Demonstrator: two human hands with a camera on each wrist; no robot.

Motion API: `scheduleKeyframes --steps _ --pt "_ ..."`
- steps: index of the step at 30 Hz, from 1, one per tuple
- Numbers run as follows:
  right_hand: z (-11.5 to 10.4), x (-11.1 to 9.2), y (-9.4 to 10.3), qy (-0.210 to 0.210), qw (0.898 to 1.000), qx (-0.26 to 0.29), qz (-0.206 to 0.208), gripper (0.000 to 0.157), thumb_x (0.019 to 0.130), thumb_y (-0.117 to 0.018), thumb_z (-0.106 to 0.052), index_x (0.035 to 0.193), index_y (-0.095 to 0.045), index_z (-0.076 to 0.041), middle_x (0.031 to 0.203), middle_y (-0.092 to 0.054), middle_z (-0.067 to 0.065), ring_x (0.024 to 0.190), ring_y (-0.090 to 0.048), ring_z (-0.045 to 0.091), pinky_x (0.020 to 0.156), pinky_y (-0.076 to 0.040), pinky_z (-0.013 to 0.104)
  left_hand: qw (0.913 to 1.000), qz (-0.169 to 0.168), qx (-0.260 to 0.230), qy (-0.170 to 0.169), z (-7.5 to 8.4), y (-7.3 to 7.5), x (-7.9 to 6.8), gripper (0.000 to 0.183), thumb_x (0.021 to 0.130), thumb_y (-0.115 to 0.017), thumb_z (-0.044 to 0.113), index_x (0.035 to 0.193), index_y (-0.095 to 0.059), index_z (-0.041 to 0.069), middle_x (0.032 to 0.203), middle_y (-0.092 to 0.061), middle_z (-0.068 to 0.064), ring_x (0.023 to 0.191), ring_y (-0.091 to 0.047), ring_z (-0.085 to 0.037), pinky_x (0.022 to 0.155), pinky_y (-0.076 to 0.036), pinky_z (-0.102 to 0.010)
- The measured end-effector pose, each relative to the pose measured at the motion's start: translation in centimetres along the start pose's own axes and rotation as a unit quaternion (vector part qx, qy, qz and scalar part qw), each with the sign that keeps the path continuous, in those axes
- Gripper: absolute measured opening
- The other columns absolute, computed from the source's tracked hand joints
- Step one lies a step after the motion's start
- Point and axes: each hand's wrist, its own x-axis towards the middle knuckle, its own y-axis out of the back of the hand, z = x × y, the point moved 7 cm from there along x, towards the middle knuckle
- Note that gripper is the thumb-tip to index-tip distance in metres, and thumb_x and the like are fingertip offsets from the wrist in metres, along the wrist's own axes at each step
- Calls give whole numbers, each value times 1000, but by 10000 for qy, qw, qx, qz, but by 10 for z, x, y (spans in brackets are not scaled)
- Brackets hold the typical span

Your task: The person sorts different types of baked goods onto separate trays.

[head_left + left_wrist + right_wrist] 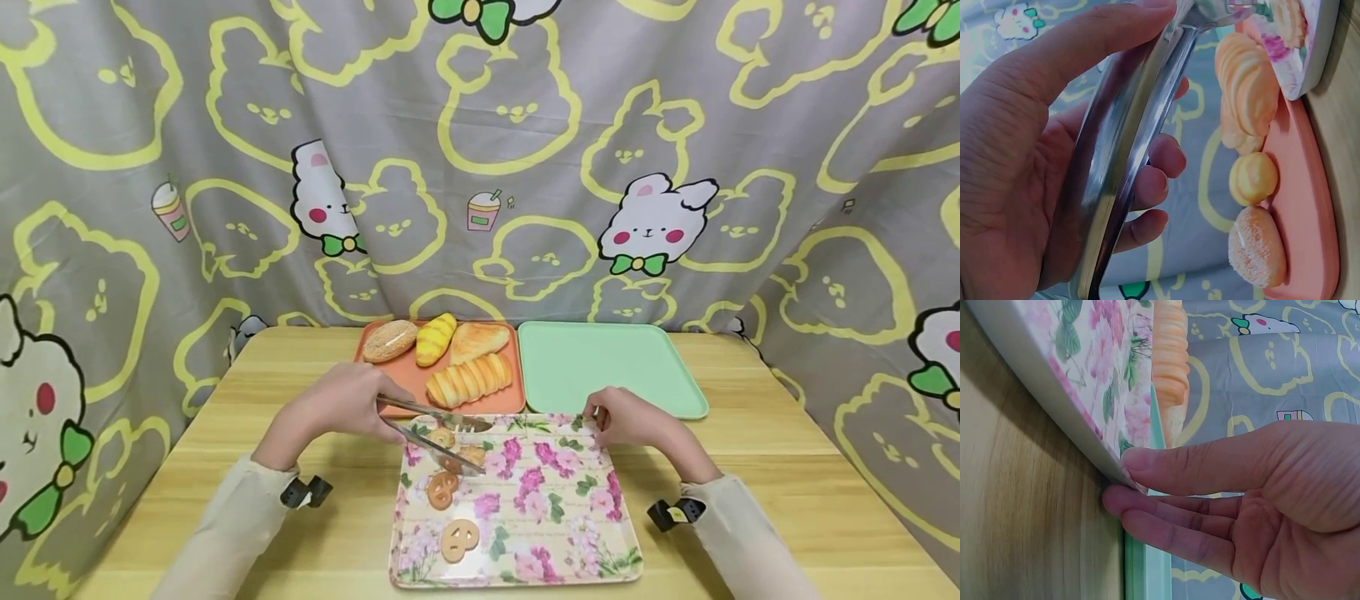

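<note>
on wooden table (787, 454) before grey curtain (420, 108), tongs (1119, 162) in left hand (351, 404), floral tray's (555, 537) edge in right hand (628, 417)

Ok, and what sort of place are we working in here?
Probably an indoor staged tabletop set-up: a cartoon-print curtain hangs behind and beside a wooden table, where bread lies on an orange tray and biscuits on a floral tray.
</note>
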Motion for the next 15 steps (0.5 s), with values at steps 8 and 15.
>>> scheduleKeyframes --steps 8,15 --pt "1 2 -3 -56 10000 59 -42 24 82 -78 6 104 -69 4 84 -67 9 74 -58 11 67 -51 26 9996 -209 -116 171 -7 -8 3 49 76 -87 49 119 -78 27 66 -60 15 56 -38 -3 54 -31 -24" --pt "0 2 1 -61 10000 7 1 23 82 -77 5 105 -71 4 82 -66 8 72 -58 13 65 -50 26 9994 -196 -207 189 -11 -13 10 50 80 -83 52 123 -77 25 108 -79 4 64 -48 -3 60 -37 -26"
